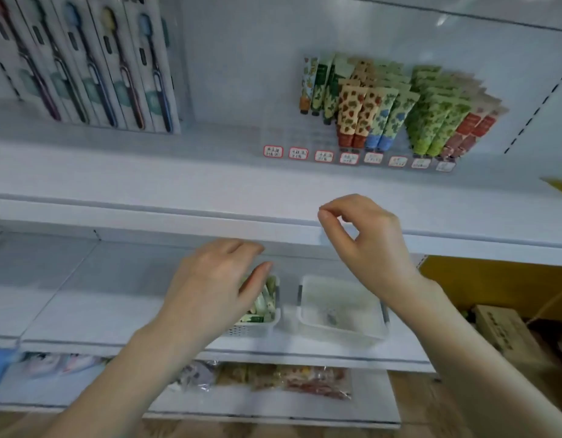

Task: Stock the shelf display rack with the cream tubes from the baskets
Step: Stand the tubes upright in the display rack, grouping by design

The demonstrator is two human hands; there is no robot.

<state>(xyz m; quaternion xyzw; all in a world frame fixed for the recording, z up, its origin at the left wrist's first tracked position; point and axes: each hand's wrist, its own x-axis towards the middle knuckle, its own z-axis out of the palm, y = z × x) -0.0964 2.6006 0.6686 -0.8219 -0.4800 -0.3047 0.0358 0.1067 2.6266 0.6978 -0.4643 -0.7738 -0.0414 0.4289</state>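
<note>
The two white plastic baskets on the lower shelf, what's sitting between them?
Nothing: the head view shows only a bare strip of white shelf between the left white plastic basket, holding cream tubes, and the right basket.

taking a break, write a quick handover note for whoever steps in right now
Left hand: spread over the cream tubes in the left basket, no grip yet.
Right hand: raised by the shelf edge, fingers curled, empty.
Done: display rack's right lanes hold stocked tubes; right basket looks nearly empty.
Left: rack's front left lanes are bare; move the remaining tubes up.
</note>
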